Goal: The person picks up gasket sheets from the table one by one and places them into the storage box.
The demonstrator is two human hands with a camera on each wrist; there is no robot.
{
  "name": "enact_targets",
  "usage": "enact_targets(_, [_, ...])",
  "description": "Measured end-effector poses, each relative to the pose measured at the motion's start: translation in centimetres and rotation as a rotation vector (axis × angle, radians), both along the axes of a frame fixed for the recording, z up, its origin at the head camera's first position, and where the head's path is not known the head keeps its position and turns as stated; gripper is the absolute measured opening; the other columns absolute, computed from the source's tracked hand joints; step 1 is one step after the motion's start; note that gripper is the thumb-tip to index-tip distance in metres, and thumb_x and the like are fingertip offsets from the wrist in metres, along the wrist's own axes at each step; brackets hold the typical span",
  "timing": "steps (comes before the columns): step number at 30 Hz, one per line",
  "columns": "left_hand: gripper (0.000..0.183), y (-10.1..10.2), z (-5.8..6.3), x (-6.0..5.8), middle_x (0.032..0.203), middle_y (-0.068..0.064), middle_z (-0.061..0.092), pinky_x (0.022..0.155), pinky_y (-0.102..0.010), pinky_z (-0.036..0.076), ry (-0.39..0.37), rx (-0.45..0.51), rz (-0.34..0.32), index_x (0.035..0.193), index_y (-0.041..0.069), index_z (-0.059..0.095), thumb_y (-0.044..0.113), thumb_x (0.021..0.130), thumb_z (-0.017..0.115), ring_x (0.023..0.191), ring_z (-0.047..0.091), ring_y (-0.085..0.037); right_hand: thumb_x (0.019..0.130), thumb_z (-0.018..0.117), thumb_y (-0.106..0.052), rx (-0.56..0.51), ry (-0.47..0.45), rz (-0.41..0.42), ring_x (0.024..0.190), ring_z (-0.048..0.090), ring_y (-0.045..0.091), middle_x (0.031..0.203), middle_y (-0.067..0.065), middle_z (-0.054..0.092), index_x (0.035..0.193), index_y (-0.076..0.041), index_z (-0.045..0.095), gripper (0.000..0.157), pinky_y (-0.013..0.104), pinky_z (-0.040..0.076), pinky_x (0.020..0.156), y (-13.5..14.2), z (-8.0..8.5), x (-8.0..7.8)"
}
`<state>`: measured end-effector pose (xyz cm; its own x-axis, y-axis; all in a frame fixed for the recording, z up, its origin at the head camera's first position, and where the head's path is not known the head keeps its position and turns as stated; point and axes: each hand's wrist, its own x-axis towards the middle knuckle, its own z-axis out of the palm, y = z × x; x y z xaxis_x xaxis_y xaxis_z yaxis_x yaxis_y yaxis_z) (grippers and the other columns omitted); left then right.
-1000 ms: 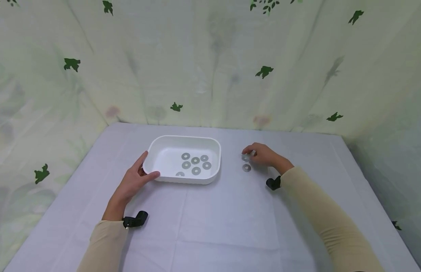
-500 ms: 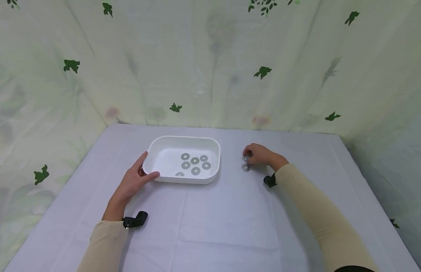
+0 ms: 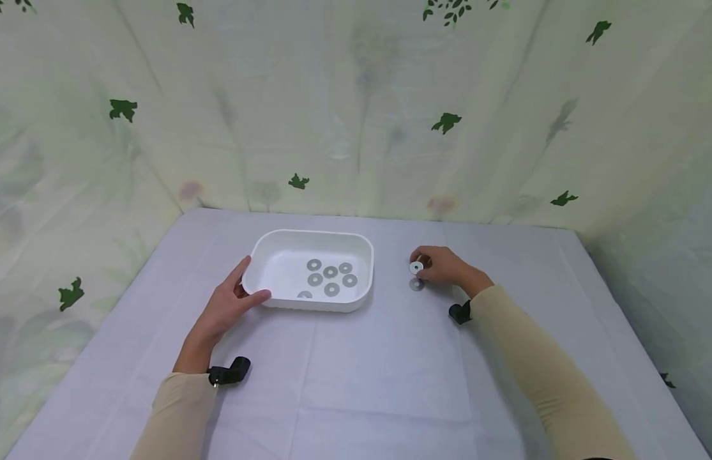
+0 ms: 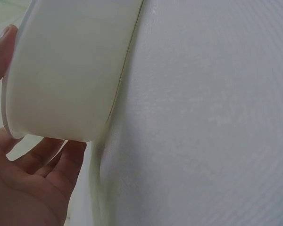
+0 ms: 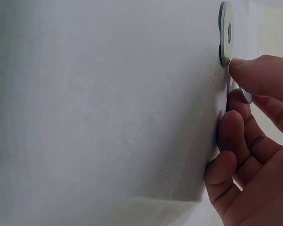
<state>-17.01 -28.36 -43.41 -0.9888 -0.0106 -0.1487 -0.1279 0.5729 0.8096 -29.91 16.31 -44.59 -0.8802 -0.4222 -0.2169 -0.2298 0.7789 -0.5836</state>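
My left hand (image 3: 226,306) holds a white plastic tub (image 3: 310,305) at its near left corner, thumb over the front rim and fingers against the outer side wall. Several flat grey metal washers (image 3: 331,289) lie spread on the tub's floor, mostly toward its right half. To the right of the tub, my right hand (image 3: 444,265) pinches one washer (image 3: 416,268) between thumb and fingers, tilted so its face catches light. Just in front of it another washer (image 3: 416,285) lies on the cloth. In the right wrist view the held washer (image 5: 245,95) shows only its edge, mostly hidden by the thumb.
A white cloth (image 3: 361,383) with fold creases covers the table. Behind it hangs a pale curtain (image 3: 344,115) with green leaf prints. Black wrist cameras sit on both wrists, the left camera (image 3: 229,372) close above the cloth.
The right fingers have closed on the farther washer and tipped it up, its face now bright. The left hand and the tub have stayed in place.
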Motion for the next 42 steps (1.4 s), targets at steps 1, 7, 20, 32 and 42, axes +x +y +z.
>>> enact_targets(1, [0.1,0.0,0.0,0.0,0.159,-0.015,0.033,0.079,-0.008,0.038,0.001,-0.001,0.002,0.161,0.026,0.004,0.042,0.089,0.072,0.117,0.044,-0.023,0.091,0.065,-0.012,-0.002,0.0,0.005,0.099,0.056,0.024,0.109,0.011,0.064,0.119,-0.014,0.063,0.029,0.037,0.046,0.087,0.0,0.0,0.0])
enact_targets(7, [0.1,0.0,0.0,-0.1,0.16,-0.016,0.032,0.078,-0.008,0.038,0.002,0.003,0.003,0.161,0.025,0.005,0.04,0.09,0.073,0.118,0.044,-0.025,0.089,0.063,-0.01,0.005,0.021,0.044,0.098,0.055,0.023,0.108,0.01,0.064,0.12,-0.012,0.065,0.031,0.036,0.046,0.087,0.1,0.2,0.0])
enact_targets(20, [0.101,0.0,-0.1,-0.2,0.161,-0.015,0.03,0.078,-0.009,0.038,0.013,-0.003,0.005,0.161,0.023,0.006,0.042,0.089,0.073,0.118,0.044,-0.024,0.095,0.062,-0.021,-0.07,-0.043,-0.002,0.095,0.058,0.021,0.117,0.013,0.063,0.129,-0.013,0.062,0.035,0.034,0.046,0.084,0.9,0.5,-1.2])
enact_targets(32, [0.101,0.1,0.0,-0.3,0.161,-0.016,0.031,0.078,-0.009,0.039,0.008,0.014,0.012,0.161,0.024,0.005,0.042,0.089,0.073,0.116,0.045,-0.023,0.095,0.066,-0.027,-0.211,-0.002,0.075,0.103,0.059,0.024,0.116,0.01,0.065,0.125,-0.012,0.064,0.034,0.035,0.049,0.087,-1.5,4.9,-1.8])
enact_targets(42, [0.102,-0.2,-0.1,-0.2,0.164,-0.014,0.025,0.079,-0.008,0.039,-0.007,0.008,0.009,0.161,0.027,0.005,0.042,0.088,0.074,0.124,0.047,-0.027,0.092,0.07,-0.022,-0.217,0.084,0.213,0.106,0.059,0.024,0.117,0.009,0.067,0.125,-0.013,0.065,0.034,0.035,0.051,0.087,-7.1,10.0,-1.0])
